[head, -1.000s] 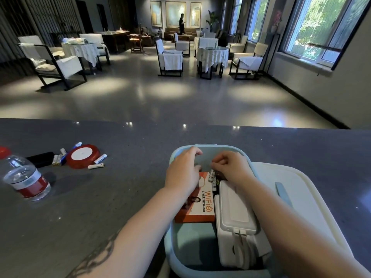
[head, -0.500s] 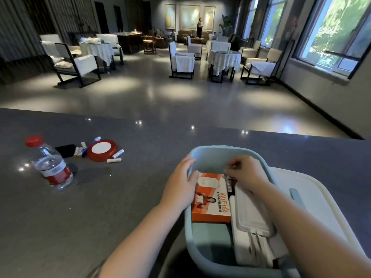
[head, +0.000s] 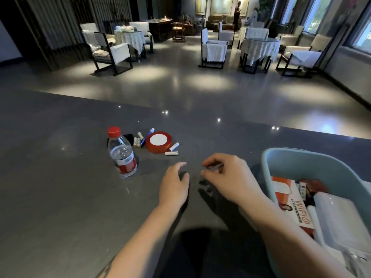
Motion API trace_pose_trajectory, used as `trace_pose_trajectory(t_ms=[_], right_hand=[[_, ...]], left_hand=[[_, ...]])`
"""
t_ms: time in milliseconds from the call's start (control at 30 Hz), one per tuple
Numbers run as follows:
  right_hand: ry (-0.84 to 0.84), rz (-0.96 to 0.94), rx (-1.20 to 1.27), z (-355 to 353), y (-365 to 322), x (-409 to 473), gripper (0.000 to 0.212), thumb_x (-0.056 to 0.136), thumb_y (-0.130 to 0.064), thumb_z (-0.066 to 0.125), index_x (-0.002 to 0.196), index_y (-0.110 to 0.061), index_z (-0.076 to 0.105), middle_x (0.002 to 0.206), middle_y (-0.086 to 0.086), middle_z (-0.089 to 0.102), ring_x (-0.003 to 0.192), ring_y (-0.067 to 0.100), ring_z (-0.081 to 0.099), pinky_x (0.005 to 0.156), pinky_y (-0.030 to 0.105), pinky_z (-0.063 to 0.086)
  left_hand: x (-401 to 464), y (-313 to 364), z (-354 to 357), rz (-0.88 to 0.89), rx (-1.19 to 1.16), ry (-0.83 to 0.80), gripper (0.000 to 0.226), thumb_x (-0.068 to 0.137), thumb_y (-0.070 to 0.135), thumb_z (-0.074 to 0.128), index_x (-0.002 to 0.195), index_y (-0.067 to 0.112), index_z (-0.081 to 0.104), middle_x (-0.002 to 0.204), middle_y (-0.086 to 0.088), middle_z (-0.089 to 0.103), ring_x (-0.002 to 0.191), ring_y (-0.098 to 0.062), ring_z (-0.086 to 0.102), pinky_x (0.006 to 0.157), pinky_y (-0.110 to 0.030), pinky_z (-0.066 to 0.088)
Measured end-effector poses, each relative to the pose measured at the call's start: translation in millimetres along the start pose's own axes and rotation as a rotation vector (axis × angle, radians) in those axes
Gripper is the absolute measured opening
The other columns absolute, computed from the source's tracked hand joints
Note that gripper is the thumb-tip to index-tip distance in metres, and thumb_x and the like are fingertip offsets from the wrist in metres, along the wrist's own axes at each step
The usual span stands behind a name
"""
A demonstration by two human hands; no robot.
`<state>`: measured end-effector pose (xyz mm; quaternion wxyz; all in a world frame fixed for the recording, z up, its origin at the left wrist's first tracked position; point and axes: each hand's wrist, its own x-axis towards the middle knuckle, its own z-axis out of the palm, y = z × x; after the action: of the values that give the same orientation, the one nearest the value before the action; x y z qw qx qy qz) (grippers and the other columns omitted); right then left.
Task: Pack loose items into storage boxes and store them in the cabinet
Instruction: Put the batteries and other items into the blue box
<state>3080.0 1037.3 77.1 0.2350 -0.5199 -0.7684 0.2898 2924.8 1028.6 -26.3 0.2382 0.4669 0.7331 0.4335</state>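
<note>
A light blue storage box [head: 285, 163] stands at the right of the dark counter, holding an orange WIFI carton [head: 289, 205] and a white case [head: 339, 219]. Loose items lie further left: a red and white round disc [head: 158, 141], several small white batteries [head: 172, 150], a blue pen [head: 147, 135] and a black item [head: 128, 137]. My left hand [head: 173, 186] hovers over the counter with fingers apart, empty. My right hand [head: 226, 175] is beside it, left of the box, fingers curled loosely and nothing visible in them.
A clear water bottle [head: 122, 155] with a red cap and label stands just left of the loose items. Beyond the counter's far edge [head: 220, 115] lies a hall with cloth-covered tables and chairs, and a person stands far back.
Both hands have come out of the blue box and moved left over the counter. The view has swung left, so the box now sits at the right edge.
</note>
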Motion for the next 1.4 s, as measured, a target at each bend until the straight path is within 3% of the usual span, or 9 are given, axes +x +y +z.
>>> trace_pose_trajectory(t_ms=[367, 500, 633, 733, 900, 1033, 1133, 1267, 1400], right_hand=[[0.045, 0.247, -0.054, 100.4, 9.2, 94.6, 0.022, 0.087, -0.024, 0.064, 0.11, -0.027, 0.065, 0.104, -0.007, 0.068, 0.087, 0.011, 0.061, 0.073, 0.026, 0.05], [0.059, 0.264, -0.062, 119.0, 18.1, 134.8, 0.026, 0.088, -0.023, 0.06, 0.113, -0.023, 0.064, 0.114, -0.001, 0.065, 0.1, 0.019, 0.061, 0.075, 0.027, 0.046], [0.026, 0.249, -0.038, 128.7, 26.4, 173.5, 0.033, 0.085, -0.024, 0.065, 0.118, -0.022, 0.061, 0.12, -0.002, 0.06, 0.109, 0.017, 0.057, 0.082, 0.028, 0.046], [-0.037, 0.237, -0.07, 134.1, 28.4, 197.1, 0.044, 0.081, -0.032, 0.072, 0.122, -0.022, 0.058, 0.122, 0.0, 0.058, 0.114, 0.018, 0.054, 0.088, 0.032, 0.049], [-0.116, 0.248, -0.117, 147.9, 27.3, 219.5, 0.062, 0.07, -0.041, 0.083, 0.123, -0.023, 0.055, 0.121, 0.001, 0.059, 0.109, 0.019, 0.057, 0.088, 0.036, 0.055], [-0.112, 0.246, -0.166, 152.2, 25.7, 225.9, 0.045, 0.065, -0.043, 0.083, 0.099, -0.024, 0.059, 0.104, 0.002, 0.062, 0.095, 0.019, 0.061, 0.079, 0.039, 0.058], [-0.106, 0.261, -0.178, 148.6, 23.3, 223.8, 0.036, 0.066, -0.043, 0.081, 0.089, -0.022, 0.063, 0.089, -0.001, 0.066, 0.077, 0.015, 0.064, 0.07, 0.035, 0.059], [0.011, 0.313, -0.1, 133.1, 27.2, 211.4, 0.027, 0.065, -0.037, 0.079, 0.08, -0.021, 0.063, 0.075, -0.003, 0.067, 0.062, 0.011, 0.064, 0.057, 0.027, 0.056], [0.068, 0.323, -0.044, 117.7, 33.1, 196.9, 0.043, 0.066, -0.035, 0.08, 0.102, -0.02, 0.064, 0.095, -0.001, 0.066, 0.083, 0.016, 0.064, 0.071, 0.033, 0.058]], left_hand=[[86.6, -42.7, -34.2, 0.03, 0.2, -0.024, 0.033, 0.087, 0.012, 0.061, 0.119, 0.021, 0.06, 0.122, -0.001, 0.06, 0.113, -0.021, 0.056, 0.096, -0.042, 0.046], [107.7, -52.5, -28.1, -0.044, 0.192, -0.003, 0.038, 0.081, 0.026, 0.07, 0.117, 0.021, 0.059, 0.118, -0.001, 0.058, 0.113, -0.022, 0.055, 0.097, -0.042, 0.044], [114.1, -57.0, -7.2, -0.131, 0.301, 0.039, 0.063, 0.068, 0.051, 0.073, 0.12, 0.028, 0.047, 0.126, 0.001, 0.048, 0.124, -0.022, 0.039, 0.104, -0.042, 0.031], [111.2, -53.5, 12.3, -0.105, 0.36, 0.25, 0.066, 0.061, 0.057, 0.074, 0.111, 0.021, 0.05, 0.116, -0.004, 0.053, 0.112, -0.025, 0.046, 0.089, -0.038, 0.034], [116.6, -52.1, 25.6, -0.077, 0.415, 0.44, 0.064, 0.051, 0.059, 0.078, 0.094, 0.021, 0.049, 0.096, -0.003, 0.056, 0.09, -0.021, 0.051, 0.076, -0.032, 0.033], [118.1, -51.4, 27.8, -0.033, 0.564, 0.473, 0.055, 0.056, 0.06, 0.073, 0.086, 0.018, 0.052, 0.083, -0.003, 0.055, 0.076, -0.02, 0.05, 0.068, -0.03, 0.033], [117.6, -51.4, 28.3, -0.036, 0.634, 0.462, 0.047, 0.062, 0.054, 0.076, 0.086, 0.02, 0.055, 0.083, -0.002, 0.056, 0.078, -0.018, 0.05, 0.068, -0.028, 0.029], [118.7, -52.4, 30.5, -0.054, 0.468, 0.401, 0.052, 0.062, 0.056, 0.074, 0.097, 0.022, 0.055, 0.099, -0.002, 0.056, 0.093, -0.022, 0.047, 0.075, -0.033, 0.029], [117.3, -51.8, 29.4, -0.041, 0.447, 0.325, 0.04, 0.068, 0.059, 0.069, 0.093, 0.03, 0.059, 0.101, 0.003, 0.05, 0.096, -0.017, 0.042, 0.077, -0.032, 0.026]])
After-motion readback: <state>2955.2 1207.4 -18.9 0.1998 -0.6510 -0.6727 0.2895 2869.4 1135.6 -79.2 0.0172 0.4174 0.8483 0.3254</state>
